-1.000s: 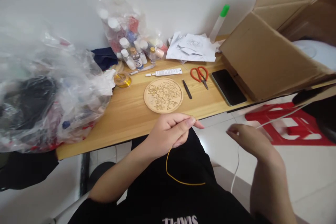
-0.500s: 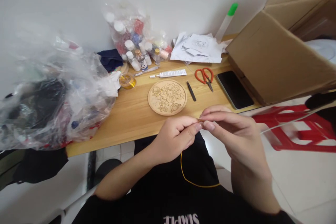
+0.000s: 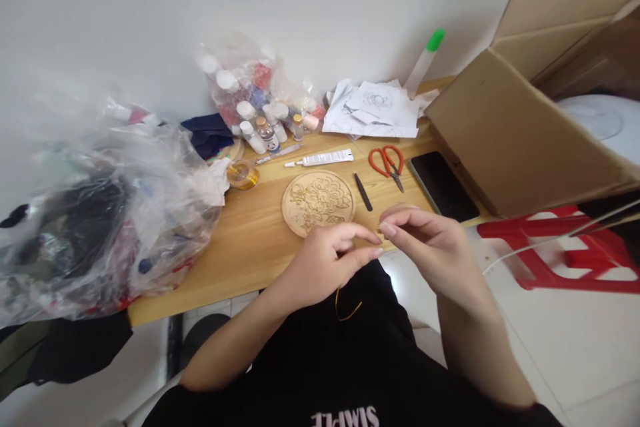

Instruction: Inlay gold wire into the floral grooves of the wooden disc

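Note:
My left hand (image 3: 325, 260) is raised at the table's front edge, with thumb and index fingertip slightly apart. A thin gold wire (image 3: 345, 317) comes out beneath it and dangles in front of the black shirt; the other curled fingers hide where it is gripped. Facing it, my right hand (image 3: 430, 247) pinches thumb and index together on a tiny golden-brown bit, apparently the wire's end. Just beyond the hands lies a round wooden plaque (image 3: 320, 197) with a flower pattern partly outlined in gold. Black tweezers (image 3: 363, 192) lie beside it.
Behind are a glue tube (image 3: 325, 158), orange-handled pliers (image 3: 387, 163), a wire spool (image 3: 243, 175), small bottles (image 3: 269, 135) and papers (image 3: 373, 110). A plastic bag (image 3: 125, 213) fills the left; a phone (image 3: 443, 185), cardboard box (image 3: 525, 133) and red stool (image 3: 530, 247) are right.
My hands' fingertips have parted slightly from where they met. The hanging loop of gold wire has become shorter and shifted left. The view has tilted up a little.

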Available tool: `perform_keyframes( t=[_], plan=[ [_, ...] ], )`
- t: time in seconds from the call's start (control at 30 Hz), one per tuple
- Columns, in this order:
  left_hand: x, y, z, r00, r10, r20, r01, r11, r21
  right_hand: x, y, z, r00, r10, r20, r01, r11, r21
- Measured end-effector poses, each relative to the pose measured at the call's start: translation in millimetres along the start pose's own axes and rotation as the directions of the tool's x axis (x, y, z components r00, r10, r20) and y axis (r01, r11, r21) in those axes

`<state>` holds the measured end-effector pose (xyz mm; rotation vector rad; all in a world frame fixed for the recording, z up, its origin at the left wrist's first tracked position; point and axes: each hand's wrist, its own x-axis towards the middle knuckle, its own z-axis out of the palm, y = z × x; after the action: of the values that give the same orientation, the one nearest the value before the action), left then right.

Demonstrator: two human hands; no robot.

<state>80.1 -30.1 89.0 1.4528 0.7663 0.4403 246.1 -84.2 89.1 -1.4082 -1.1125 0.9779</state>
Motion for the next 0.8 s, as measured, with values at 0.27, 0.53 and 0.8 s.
perform_keyframes(
  t=[0.27,0.53,0.8],
  plan=[
    [18,6,-1,0.99,0.058,-0.125,-0.063,0.997,-0.033,9,0,1,0.985,-0.158,-0.07,0.144,0.974,-0.176],
    [22,0,4,0.978,0.138,-0.157,-0.135,0.99,0.033,11,2,-2,0.984,-0.15,-0.095,0.129,0.973,-0.193],
    [23,7,0,1.0,0.012,0.002,-0.012,0.998,-0.059,12,-2,-20,0.987,0.04,0.156,-0.022,0.993,-0.118]
  ],
)
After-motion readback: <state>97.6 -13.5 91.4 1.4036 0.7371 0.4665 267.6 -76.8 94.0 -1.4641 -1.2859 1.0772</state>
